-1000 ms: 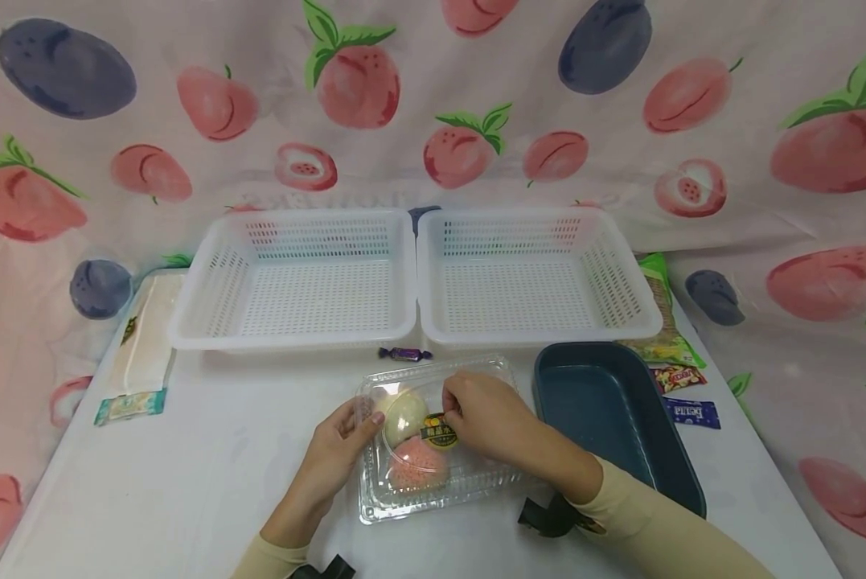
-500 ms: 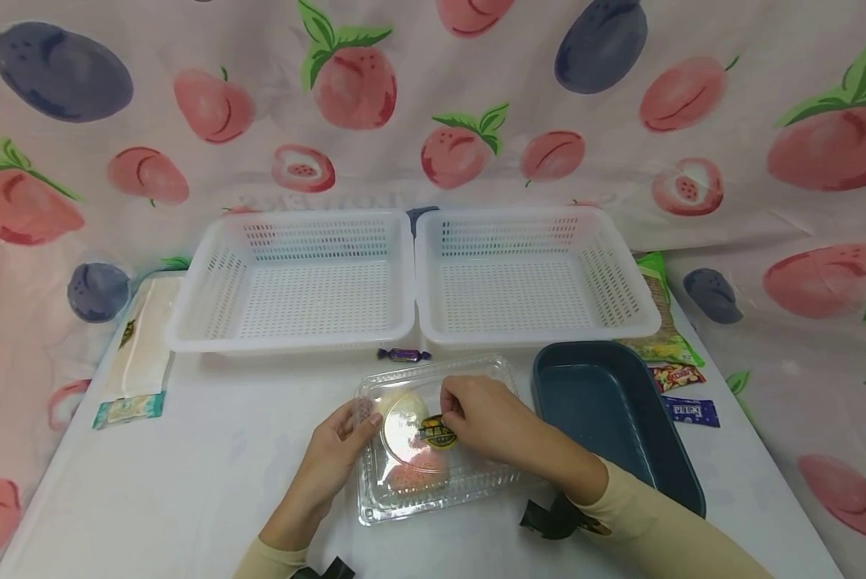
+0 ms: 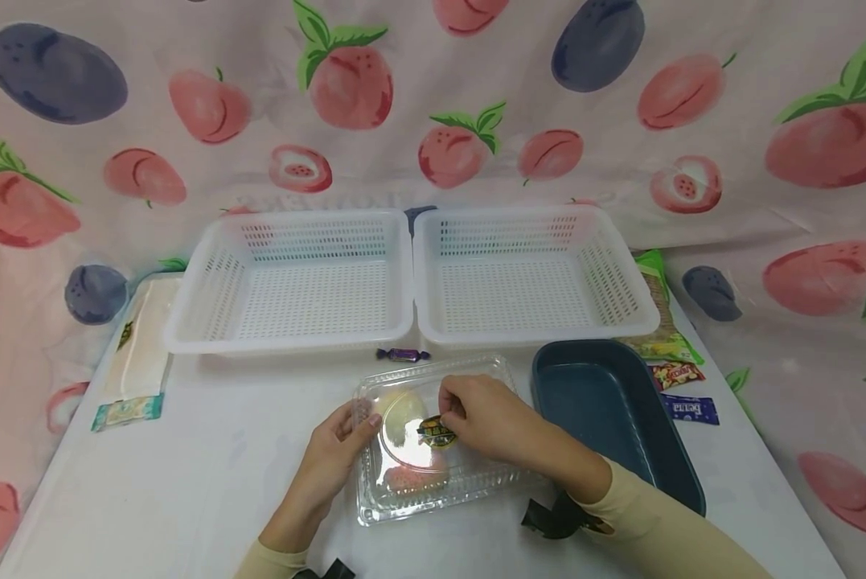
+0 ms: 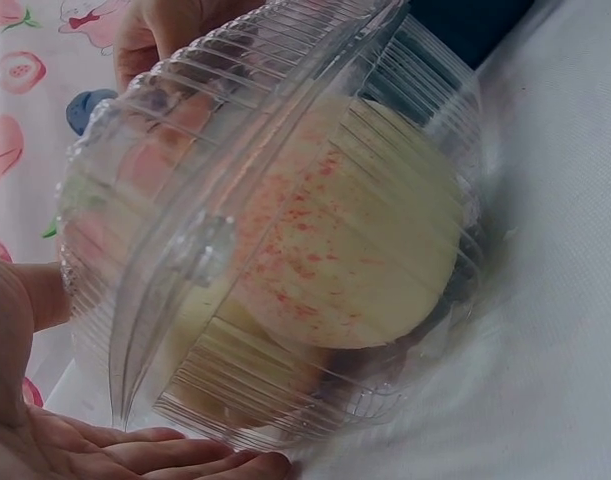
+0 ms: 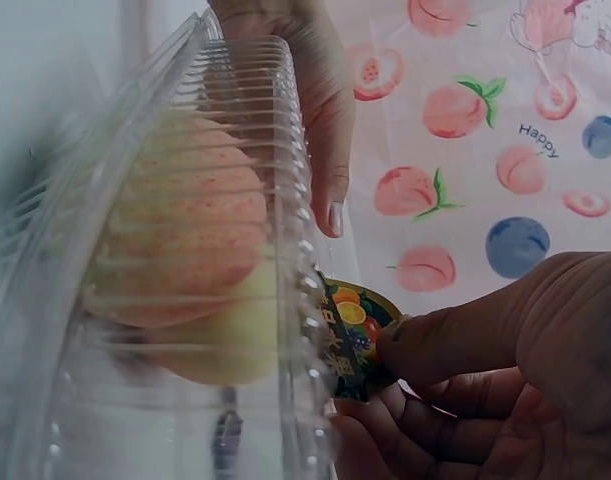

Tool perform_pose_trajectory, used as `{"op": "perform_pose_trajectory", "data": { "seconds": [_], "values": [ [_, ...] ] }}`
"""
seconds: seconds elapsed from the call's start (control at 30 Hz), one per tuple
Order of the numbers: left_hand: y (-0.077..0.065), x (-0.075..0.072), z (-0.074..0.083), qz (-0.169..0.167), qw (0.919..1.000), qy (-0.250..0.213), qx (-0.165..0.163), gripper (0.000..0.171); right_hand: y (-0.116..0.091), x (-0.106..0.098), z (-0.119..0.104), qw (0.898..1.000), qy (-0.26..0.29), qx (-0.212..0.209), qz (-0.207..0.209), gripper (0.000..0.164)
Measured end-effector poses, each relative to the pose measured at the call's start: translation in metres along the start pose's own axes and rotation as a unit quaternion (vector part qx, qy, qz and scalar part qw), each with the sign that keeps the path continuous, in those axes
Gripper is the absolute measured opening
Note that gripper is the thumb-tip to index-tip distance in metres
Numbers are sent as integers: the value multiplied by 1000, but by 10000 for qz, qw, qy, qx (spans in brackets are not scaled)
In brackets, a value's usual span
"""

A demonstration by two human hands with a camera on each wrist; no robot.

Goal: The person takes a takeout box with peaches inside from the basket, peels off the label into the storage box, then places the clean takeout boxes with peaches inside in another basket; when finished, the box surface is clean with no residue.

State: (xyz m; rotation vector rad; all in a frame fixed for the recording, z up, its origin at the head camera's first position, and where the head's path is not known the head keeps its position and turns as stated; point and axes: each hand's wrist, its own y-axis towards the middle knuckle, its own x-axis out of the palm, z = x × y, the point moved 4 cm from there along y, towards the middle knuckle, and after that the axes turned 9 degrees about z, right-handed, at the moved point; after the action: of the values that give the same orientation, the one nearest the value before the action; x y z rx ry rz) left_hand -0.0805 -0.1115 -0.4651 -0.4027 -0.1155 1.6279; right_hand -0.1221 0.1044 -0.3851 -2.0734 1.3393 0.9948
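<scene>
A clear plastic fruit box point(image 3: 476, 482) with its lid down lies at the front middle of the table, slightly turned. Inside sit a pinkish fruit point(image 3: 416, 478) and a pale yellow-green fruit point(image 3: 404, 406); the left wrist view shows the red-speckled skin of a peach-like fruit point(image 4: 345, 230) close up. My left hand point(image 3: 334, 450) holds the box's left side, thumb over the lid's edge and fingers along the side wall. With thumb and finger, my right hand point(image 3: 494, 418) pinches the right edge of a dark round sticker point(image 5: 357, 340) on the lid, which carries printed fruit and gold lettering.
Two white baskets point(image 3: 295, 342) point(image 3: 541, 330) stand behind. A dark blue tray point(image 3: 606, 410) is right of the box, with snack packets point(image 3: 691, 409) beyond it. A purple-wrapped candy point(image 3: 402, 355) lies behind the box. At left are a white package point(image 3: 143, 338) and a teal packet point(image 3: 127, 411).
Both hands keep nearly the same hold and place. Bright glare has spread across the lid over the fruits, and the sticker's lettering shows less plainly. The head view has shifted slightly.
</scene>
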Motion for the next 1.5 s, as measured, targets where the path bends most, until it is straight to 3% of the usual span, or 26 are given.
{"op": "perform_pose_trajectory", "data": {
  "seconds": [0.2,0.57,0.87,1.5],
  "values": [
    [0,0,0,16,10000,-48,31,79,0,-2,1,9999,156,29,-65,18],
    [-1,-1,-1,18,10000,-28,35,81,0,-18,6,9995,191,47,247,17],
    [0,-1,-1,38,10000,10,24,80,-1,-28,11,9986,195,400,292,13],
    [1,-2,-3,55,10000,44,24,79,-11,-54,39,9949,375,713,601,4]
  ]
}}
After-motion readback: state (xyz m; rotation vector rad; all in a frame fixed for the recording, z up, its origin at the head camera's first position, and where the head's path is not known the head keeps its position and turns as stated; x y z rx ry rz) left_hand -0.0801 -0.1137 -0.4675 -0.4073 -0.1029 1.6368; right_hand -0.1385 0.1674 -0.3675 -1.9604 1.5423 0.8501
